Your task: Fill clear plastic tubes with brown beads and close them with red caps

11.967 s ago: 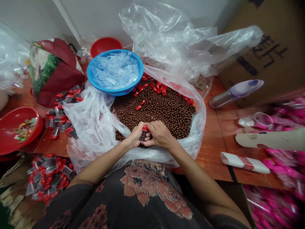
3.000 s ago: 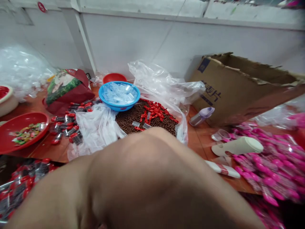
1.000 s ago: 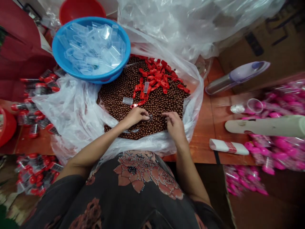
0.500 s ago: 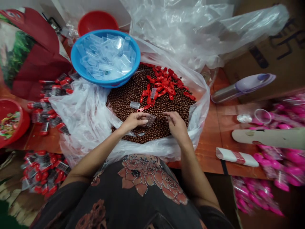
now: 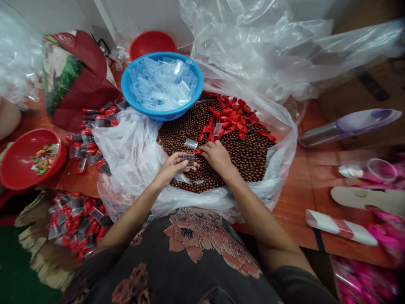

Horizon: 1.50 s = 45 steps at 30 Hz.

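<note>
Since half a second ago the right hand (image 5: 217,155) has moved in from the right and now sits close beside the left hand (image 5: 171,166), fingertips at a red cap (image 5: 198,150); whether it grips the cap cannot be told. The left hand grasps a small clear tube (image 5: 189,158) between thumb and fingers, over the near-middle of the brown beads (image 5: 249,154). The tube's long axis runs roughly left to right, its free end pointing toward the right hand.

A second clear tube (image 5: 191,144) lies on the beads just beyond, tilted. Farther back a cluster of red caps (image 5: 236,120) rests on the beads. The beads fill a clear plastic bag (image 5: 126,156) opened wide on the wooden surface (image 5: 294,202). A blue bowl (image 5: 126,90) of clear tubes sits on the bag's far left rim. Left of the bag lie filled, red-capped tubes (image 5: 90,141), and a red bowl (image 5: 12,173) stands at the far left.
</note>
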{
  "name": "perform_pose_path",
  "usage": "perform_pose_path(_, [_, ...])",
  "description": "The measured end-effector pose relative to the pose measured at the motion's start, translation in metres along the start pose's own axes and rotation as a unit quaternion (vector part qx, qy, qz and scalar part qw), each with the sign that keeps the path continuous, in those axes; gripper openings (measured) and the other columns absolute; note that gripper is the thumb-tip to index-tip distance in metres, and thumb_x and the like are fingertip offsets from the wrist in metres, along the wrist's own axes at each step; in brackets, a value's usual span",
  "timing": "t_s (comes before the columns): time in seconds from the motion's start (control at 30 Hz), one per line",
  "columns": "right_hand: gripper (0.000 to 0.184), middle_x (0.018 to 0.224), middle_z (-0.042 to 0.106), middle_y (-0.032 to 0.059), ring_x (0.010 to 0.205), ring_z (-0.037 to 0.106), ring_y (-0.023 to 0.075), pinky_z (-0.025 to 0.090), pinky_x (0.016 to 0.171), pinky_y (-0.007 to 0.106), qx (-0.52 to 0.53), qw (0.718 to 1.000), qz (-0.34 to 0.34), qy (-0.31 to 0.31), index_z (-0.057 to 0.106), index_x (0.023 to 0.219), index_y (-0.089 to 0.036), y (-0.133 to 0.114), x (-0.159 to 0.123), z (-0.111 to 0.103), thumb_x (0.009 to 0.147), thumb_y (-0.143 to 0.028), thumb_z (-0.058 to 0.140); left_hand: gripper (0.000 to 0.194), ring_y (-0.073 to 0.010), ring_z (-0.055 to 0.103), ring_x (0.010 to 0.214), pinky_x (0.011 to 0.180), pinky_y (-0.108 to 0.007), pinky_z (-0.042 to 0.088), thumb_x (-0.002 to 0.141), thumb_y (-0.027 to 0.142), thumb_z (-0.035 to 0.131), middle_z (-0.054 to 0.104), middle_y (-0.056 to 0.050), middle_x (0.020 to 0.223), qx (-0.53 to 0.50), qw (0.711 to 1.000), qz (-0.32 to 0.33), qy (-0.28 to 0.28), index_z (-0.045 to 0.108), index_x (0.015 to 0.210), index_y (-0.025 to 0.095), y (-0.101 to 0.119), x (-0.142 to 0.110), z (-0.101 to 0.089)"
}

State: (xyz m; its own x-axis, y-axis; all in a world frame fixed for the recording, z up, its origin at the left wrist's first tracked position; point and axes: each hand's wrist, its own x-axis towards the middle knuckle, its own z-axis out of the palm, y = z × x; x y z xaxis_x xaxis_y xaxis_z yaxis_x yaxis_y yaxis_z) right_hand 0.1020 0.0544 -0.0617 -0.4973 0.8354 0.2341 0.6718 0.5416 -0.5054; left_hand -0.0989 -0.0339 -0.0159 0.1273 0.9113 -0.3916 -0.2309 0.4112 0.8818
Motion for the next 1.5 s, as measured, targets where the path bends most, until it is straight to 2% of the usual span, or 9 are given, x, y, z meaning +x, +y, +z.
perform_pose_path(0.1, [0.021, 0.094, 0.070, 0.0081, 0.092, 0.057, 0.0252, 0.046, 0.089, 0.042, 0.063, 0.996, 0.052, 0.031, 0.073, 0.101, -0.024, -0.002, -0.009, -0.006, 0.089, -0.033, 0.059, 0.039, -0.0173, 0.068, 0.094, 0.083, -0.030, 0.054, 0.080, 0.030, 0.070, 0.068, -0.011, 0.113, 0.009, 1.000, 0.008, -0.013, 0.059, 0.115, 0.015, -0.001, 0.000, 0.002])
perform_pose_path(0.3, [0.034, 0.112, 0.069, 0.0030, 0.100, 0.063, 0.0193, 0.049, 0.092, 0.037, 0.281, 0.951, 0.118, 0.061, 0.064, 0.124, -0.028, -0.028, -0.041, -0.030, 0.092, -0.035, 0.054, 0.045, -0.0177, 0.065, 0.099, 0.086, -0.033, 0.053, 0.079, 0.031, 0.070, 0.067, -0.011, 0.120, 0.048, 0.998, 0.019, -0.032, 0.062, 0.121, 0.016, -0.002, 0.003, 0.015])
perform_pose_path(0.67, [0.042, 0.124, 0.067, 0.0049, 0.109, 0.064, 0.0215, 0.048, 0.091, 0.044, 0.120, 0.991, 0.000, 0.059, 0.051, 0.137, -0.032, -0.036, -0.073, -0.042, 0.097, -0.022, 0.042, 0.044, -0.0172, 0.065, 0.090, 0.085, -0.035, 0.055, 0.075, 0.032, 0.070, 0.071, -0.007, 0.109, 0.105, 0.992, 0.071, -0.009, 0.069, 0.117, 0.018, -0.011, 0.006, 0.036])
perform_pose_path(0.77, [0.047, 0.127, 0.065, 0.0093, 0.112, 0.062, 0.0251, 0.047, 0.093, 0.046, 0.084, 0.994, -0.030, 0.068, 0.046, 0.140, -0.027, -0.036, -0.075, -0.036, 0.094, -0.033, 0.053, 0.045, -0.0167, 0.065, 0.088, 0.082, -0.035, 0.055, 0.074, 0.032, 0.071, 0.070, -0.007, 0.109, 0.068, 0.996, 0.061, -0.007, 0.068, 0.116, 0.017, -0.010, 0.002, 0.042])
perform_pose_path(0.93, [0.073, 0.128, 0.060, 0.0159, 0.114, 0.057, 0.0319, 0.045, 0.098, 0.052, 0.048, 0.994, -0.008, 0.098, 0.037, 0.141, -0.020, -0.042, -0.075, -0.023, 0.081, -0.047, 0.069, 0.042, -0.0158, 0.064, 0.091, 0.084, -0.028, 0.052, 0.076, 0.040, 0.072, 0.070, -0.006, 0.105, 0.048, 0.996, 0.075, -0.016, 0.067, 0.110, 0.016, -0.007, 0.000, 0.052])
perform_pose_path(1.13, [0.066, 0.124, 0.060, 0.0128, 0.111, 0.057, 0.0302, 0.046, 0.095, 0.050, 0.092, 0.992, -0.027, 0.087, 0.042, 0.135, -0.024, -0.054, -0.076, -0.021, 0.079, -0.043, 0.069, 0.061, -0.0150, 0.062, 0.070, 0.064, -0.027, 0.051, 0.088, 0.067, 0.039, 0.066, -0.006, 0.085, 0.030, 0.999, 0.024, 0.001, 0.058, 0.118, 0.017, -0.011, 0.001, 0.066])
perform_pose_path(1.27, [0.059, 0.117, 0.063, 0.0127, 0.107, 0.058, 0.0307, 0.046, 0.094, 0.051, 0.101, 0.992, -0.028, 0.077, 0.048, 0.130, -0.022, -0.061, -0.079, -0.023, 0.077, -0.038, 0.069, 0.051, -0.0116, 0.048, 0.046, 0.048, -0.026, 0.043, 0.092, 0.055, 0.042, 0.057, 0.000, 0.063, 0.034, 0.999, 0.015, 0.011, 0.053, 0.129, 0.022, -0.023, 0.000, 0.075])
perform_pose_path(1.4, [0.061, 0.125, 0.059, 0.0121, 0.114, 0.055, 0.0293, 0.046, 0.098, 0.050, 0.167, 0.985, -0.003, 0.039, 0.048, 0.130, -0.024, -0.059, -0.082, -0.029, 0.076, -0.038, 0.072, 0.048, -0.0123, 0.050, 0.046, 0.049, -0.027, 0.043, 0.093, 0.045, 0.037, 0.058, 0.001, 0.062, 0.016, 1.000, 0.022, 0.010, 0.050, 0.133, 0.022, -0.025, 0.000, 0.074])
perform_pose_path(1.5, [0.059, 0.116, 0.062, 0.0087, 0.105, 0.061, 0.0244, 0.053, 0.088, 0.043, 0.316, 0.945, 0.080, 0.034, 0.047, 0.128, -0.026, -0.050, -0.084, -0.031, 0.078, -0.044, 0.070, 0.052, -0.0123, 0.051, 0.045, 0.048, -0.025, 0.043, 0.093, 0.044, 0.032, 0.058, 0.001, 0.061, -0.009, 1.000, 0.017, -0.012, 0.044, 0.138, 0.019, -0.017, 0.000, 0.070])
